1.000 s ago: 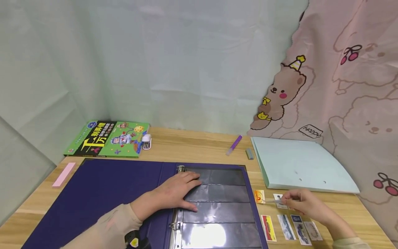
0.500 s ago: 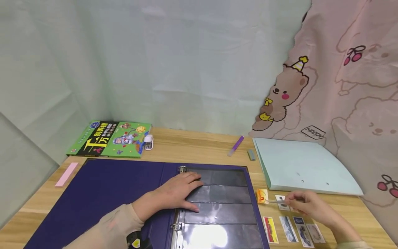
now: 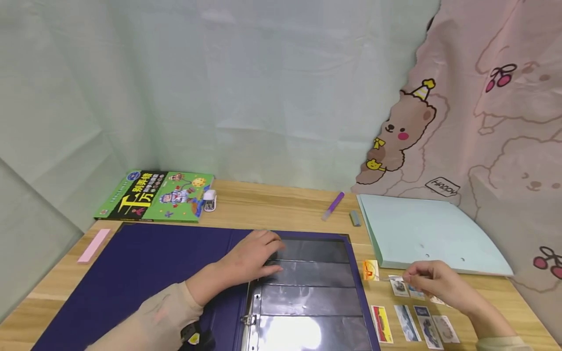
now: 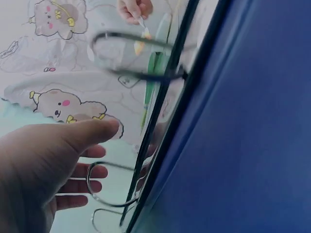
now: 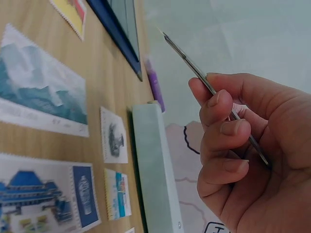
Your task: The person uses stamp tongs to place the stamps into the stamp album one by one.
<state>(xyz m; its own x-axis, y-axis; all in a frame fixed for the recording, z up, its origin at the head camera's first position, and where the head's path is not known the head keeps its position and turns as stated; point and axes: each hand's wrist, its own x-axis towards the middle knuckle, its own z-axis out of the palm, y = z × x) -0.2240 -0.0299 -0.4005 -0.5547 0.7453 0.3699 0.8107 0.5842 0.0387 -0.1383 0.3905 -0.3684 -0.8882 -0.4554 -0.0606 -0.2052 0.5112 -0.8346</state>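
Note:
My right hand (image 3: pixel 439 285) pinches metal tweezers (image 5: pixel 194 70) between thumb and fingers. At the tweezers' tips, an orange-and-yellow stamp (image 3: pixel 371 270) appears held off the table; the left wrist view also shows the stamp (image 4: pixel 140 47) there. A dark blue ring binder (image 3: pixel 175 263) lies spread out, a black page of clear pocket strips (image 3: pixel 307 273) on its right side. Over the page's upper left, by the rings (image 4: pixel 112 184), my left hand (image 3: pixel 250 258) hovers with relaxed fingers and holds nothing.
Several stamps lie right of the binder, among them a red-and-yellow stamp (image 3: pixel 382 324) and a mountain stamp (image 3: pixel 407 322). Behind them sits a pale green folder (image 3: pixel 434 234). A purple pen (image 3: pixel 333 205), grey eraser (image 3: pixel 354 218), green book (image 3: pixel 153 195) and pink strip (image 3: pixel 94 245) surround the binder.
My left hand has lifted from the page and shifted toward its top. The right hand has moved slightly up and away, the orange stamp rising with the tweezers.

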